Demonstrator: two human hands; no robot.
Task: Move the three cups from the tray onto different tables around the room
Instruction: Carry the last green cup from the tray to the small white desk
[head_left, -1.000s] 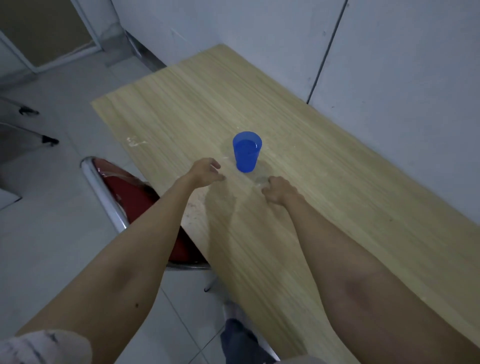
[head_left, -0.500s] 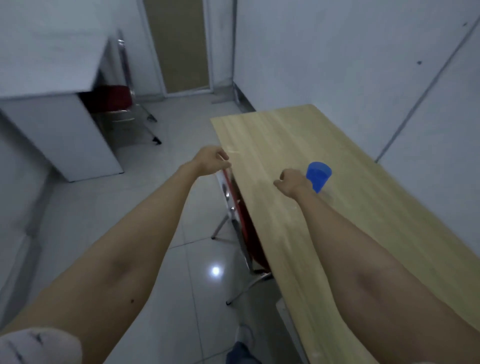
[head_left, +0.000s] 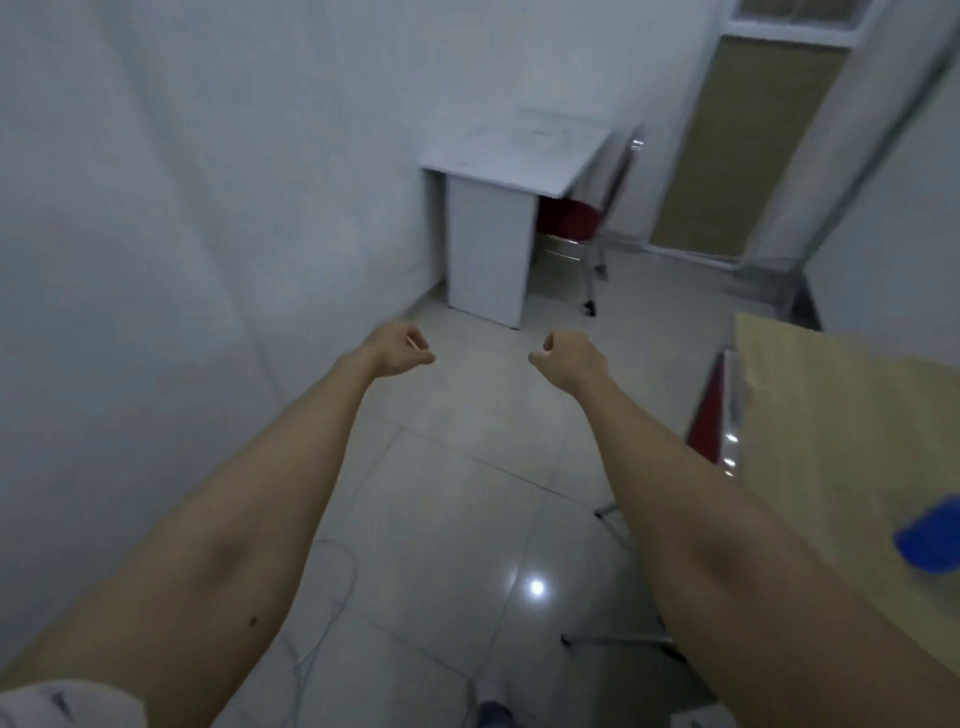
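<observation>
A blue cup (head_left: 930, 539) stands on the wooden table (head_left: 831, 415) at the right edge of the view, blurred and partly cut off. My left hand (head_left: 397, 349) and my right hand (head_left: 571, 358) are both stretched out over the tiled floor, well to the left of the cup. Each hand is loosely curled into a fist with nothing in it. No tray and no other cups are in view.
A white desk (head_left: 514, 156) stands against the far wall, with a red chair (head_left: 571, 221) tucked beside it. Another red chair (head_left: 714, 410) is pushed under the wooden table. A thin cable (head_left: 332, 587) lies on the floor by the left wall. A door (head_left: 748, 145) is at the back.
The view has swung left, away from the wooden table toward the white desk. Both hands have left the blue cup, which now stands at the far right on the table.
</observation>
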